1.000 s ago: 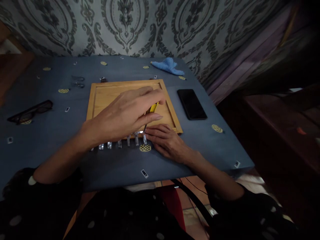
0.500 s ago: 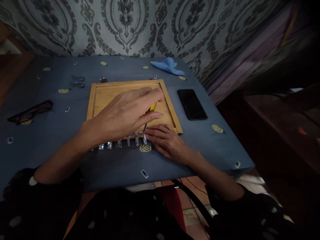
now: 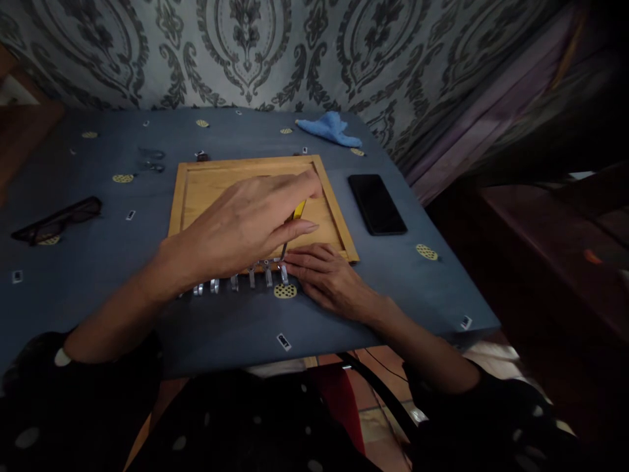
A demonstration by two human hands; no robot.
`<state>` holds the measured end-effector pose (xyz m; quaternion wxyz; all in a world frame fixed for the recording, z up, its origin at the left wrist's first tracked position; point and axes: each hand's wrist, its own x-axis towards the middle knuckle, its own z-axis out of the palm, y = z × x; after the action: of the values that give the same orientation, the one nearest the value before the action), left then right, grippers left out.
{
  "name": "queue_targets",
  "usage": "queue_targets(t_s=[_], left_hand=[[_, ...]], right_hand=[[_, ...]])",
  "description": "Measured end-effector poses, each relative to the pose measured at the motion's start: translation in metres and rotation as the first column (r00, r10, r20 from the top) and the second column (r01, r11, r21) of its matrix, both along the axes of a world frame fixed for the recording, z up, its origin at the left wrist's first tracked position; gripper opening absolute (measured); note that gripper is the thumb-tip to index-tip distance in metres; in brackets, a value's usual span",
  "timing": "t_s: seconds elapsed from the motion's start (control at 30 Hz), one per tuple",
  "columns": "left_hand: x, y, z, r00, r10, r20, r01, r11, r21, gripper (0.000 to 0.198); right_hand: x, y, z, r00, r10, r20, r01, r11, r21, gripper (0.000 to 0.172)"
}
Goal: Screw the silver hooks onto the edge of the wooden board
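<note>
My left hand (image 3: pixel 246 219) is closed around a screwdriver (image 3: pixel 299 210) with a yellow handle, held upright over the front rail of a framed wooden board (image 3: pixel 211 180). The thin shaft runs down to the rightmost metal hook (image 3: pixel 284 274) on that rail. My right hand (image 3: pixel 334 278) lies at the front right of the board, its fingers stretched out and their tips touching beside this hook. Several similar metal hooks (image 3: pixel 252 278) line the front edge to the left, partly covered by my left forearm. The screw itself is too small to make out.
A black phone (image 3: pixel 377 204) lies right of the board, a blue cloth (image 3: pixel 330 128) behind it. Dark glasses (image 3: pixel 57 221) lie at the left. Loose hooks (image 3: pixel 151 160) sit behind the board's left corner. A patterned blue cloth (image 3: pixel 221 341) covers the table.
The view has shifted very slightly. Both hands, the screwdriver and the board keep almost the same places; any turning of the screwdriver is too small to see.
</note>
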<state>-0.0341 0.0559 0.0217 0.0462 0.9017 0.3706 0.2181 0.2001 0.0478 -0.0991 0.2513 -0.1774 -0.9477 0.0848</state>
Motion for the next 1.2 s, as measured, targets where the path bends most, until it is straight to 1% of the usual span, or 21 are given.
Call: queue_targets(t_s=[0.1, 0.23, 0.37, 0.5, 0.57, 0.63, 0.73, 0.87, 1.03, 1.2], left_hand=[[0.0002, -0.0003, -0.0009, 1.000, 0.007, 0.005, -0.007, 1.000, 0.016, 0.018], [0.0010, -0.0030, 0.0046, 1.000, -0.015, 0.021, 0.015, 1.000, -0.020, 0.018], [0.0014, -0.0038, 0.0079, 1.000, 0.000, -0.002, 0.000, 0.999, -0.039, 0.021], [0.0007, -0.0019, 0.0043, 0.999, 0.027, -0.033, -0.028, 0.999, -0.021, 0.020], [-0.0001, -0.0014, 0.0021, 0.999, 0.044, -0.019, -0.043, 0.999, 0.005, 0.019], [-0.0008, -0.0015, 0.0012, 0.999, 0.035, 0.009, -0.036, 0.999, 0.018, 0.018], [-0.0016, -0.0029, 0.0028, 1.000, -0.005, 0.031, 0.005, 1.000, -0.019, 0.018], [-0.0015, -0.0046, 0.0060, 0.999, -0.028, 0.037, 0.031, 0.997, -0.070, 0.022], [-0.0012, -0.0044, 0.0039, 1.000, 0.014, 0.014, -0.013, 0.999, -0.044, 0.021], [-0.0023, -0.0043, 0.0020, 1.000, -0.001, 0.013, 0.001, 1.000, -0.024, 0.025]], right_hand=[[-0.0002, 0.0000, 0.0002, 1.000, -0.001, 0.006, 0.001, 1.000, -0.016, 0.037], [-0.0001, 0.0001, 0.0006, 1.000, 0.002, 0.006, -0.002, 1.000, -0.025, 0.037], [0.0002, 0.0001, 0.0007, 1.000, -0.006, 0.015, 0.007, 0.999, -0.039, 0.038], [0.0000, 0.0002, 0.0009, 1.000, 0.002, 0.007, -0.002, 1.000, -0.029, 0.038], [0.0000, 0.0002, 0.0010, 1.000, 0.002, 0.003, -0.002, 1.000, -0.017, 0.037], [0.0000, 0.0002, 0.0008, 1.000, -0.001, 0.008, 0.001, 1.000, -0.019, 0.038], [0.0003, 0.0003, -0.0003, 1.000, -0.003, 0.019, 0.004, 0.999, -0.032, 0.040], [0.0004, 0.0004, -0.0011, 1.000, 0.000, 0.003, 0.000, 1.000, -0.022, 0.038], [0.0000, 0.0003, 0.0006, 1.000, 0.001, 0.009, -0.001, 1.000, -0.029, 0.038], [-0.0001, 0.0010, -0.0006, 1.000, 0.008, 0.004, -0.008, 1.000, -0.023, 0.037]])
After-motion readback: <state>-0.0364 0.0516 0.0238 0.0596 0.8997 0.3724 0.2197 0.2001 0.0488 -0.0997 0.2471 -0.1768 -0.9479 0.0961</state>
